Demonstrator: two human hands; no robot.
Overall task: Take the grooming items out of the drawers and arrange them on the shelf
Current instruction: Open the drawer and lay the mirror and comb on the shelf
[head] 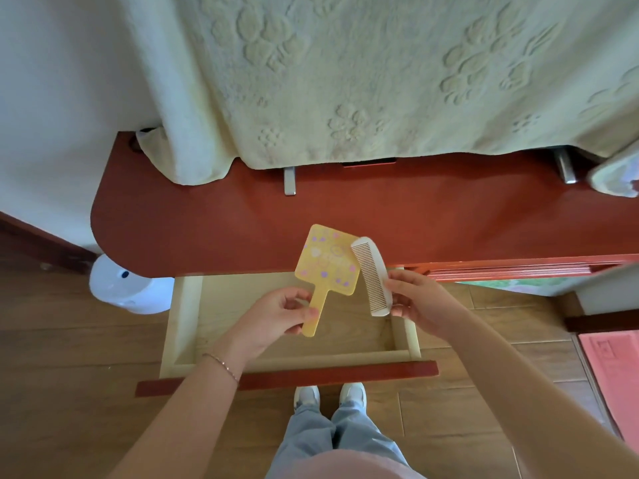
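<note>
My left hand grips the handle of a yellow hand mirror with purple and white dots, its back facing up. My right hand holds a white fine-toothed comb by its lower end, tilted, right beside the mirror. Both items hover over the open pale wooden drawer with a red front panel. The visible part of the drawer's bottom is bare. The red shelf top lies just beyond the drawer.
A cream embossed cloth hangs over the back of the shelf, with two metal brackets below its hem. A white bin stands on the wooden floor at left. A pink mat lies at right. My feet stand below the drawer.
</note>
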